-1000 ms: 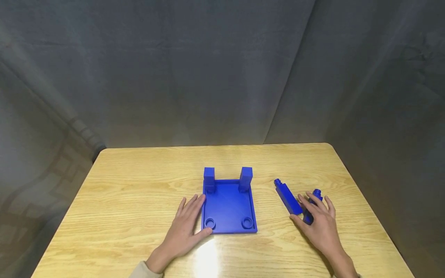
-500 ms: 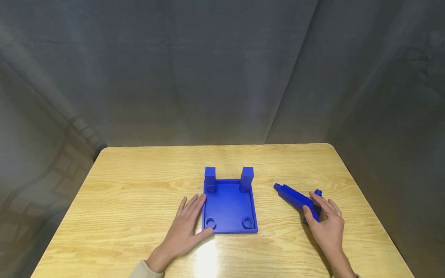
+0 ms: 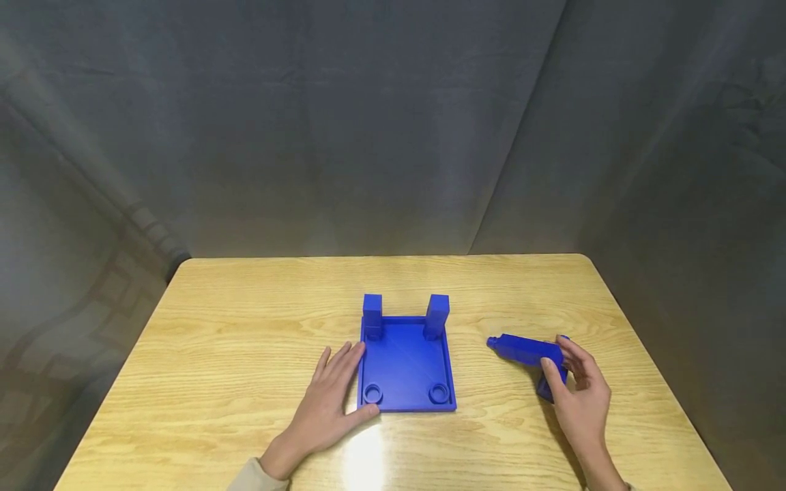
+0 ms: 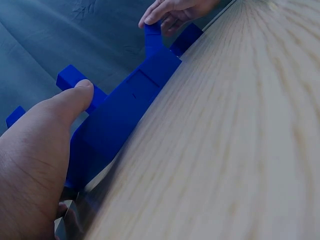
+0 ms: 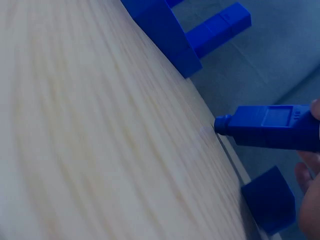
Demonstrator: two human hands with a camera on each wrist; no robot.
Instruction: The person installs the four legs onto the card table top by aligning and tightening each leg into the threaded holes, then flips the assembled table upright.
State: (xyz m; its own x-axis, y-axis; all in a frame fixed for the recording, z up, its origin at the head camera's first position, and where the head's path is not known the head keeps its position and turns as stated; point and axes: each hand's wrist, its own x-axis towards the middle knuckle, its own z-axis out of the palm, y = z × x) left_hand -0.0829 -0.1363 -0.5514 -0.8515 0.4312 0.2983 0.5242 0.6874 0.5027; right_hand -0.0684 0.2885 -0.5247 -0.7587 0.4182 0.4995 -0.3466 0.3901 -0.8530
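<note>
**Right hand lifting a blue leg off the surface, base steadied by the left**

Blue leg is a square bar with a round peg at its left tip, lying roughly level and lifted clear of the surface, right of the blue base and well apart from it. Right hand pinches its right end, thumb in front and fingers curled over the top. The right wrist view shows the same: leg in the air, peg pointing toward the base.

Second loose leg lies on the surface right under the held one, mostly hidden by the hand; its blocky end shows in the wrist view.

Base is a square tray with two legs already upright in the far corners and two empty round sockets in the near corners.

Left hand lies flat, fingers straight, on the surface against the base's left edge, thumb touching the near-left corner; it grips nothing.

To do this well, my judgement:
- grip sits at the far end, so the peg end may droop; a hold nearer the middle looks safer
- the peg would have to turn downward and square to a socket
- keep the left hand pressing so the base does not slide
- mind not to drag the leg underneath

Surface is light wood; grey cloth hangs behind.
</note>
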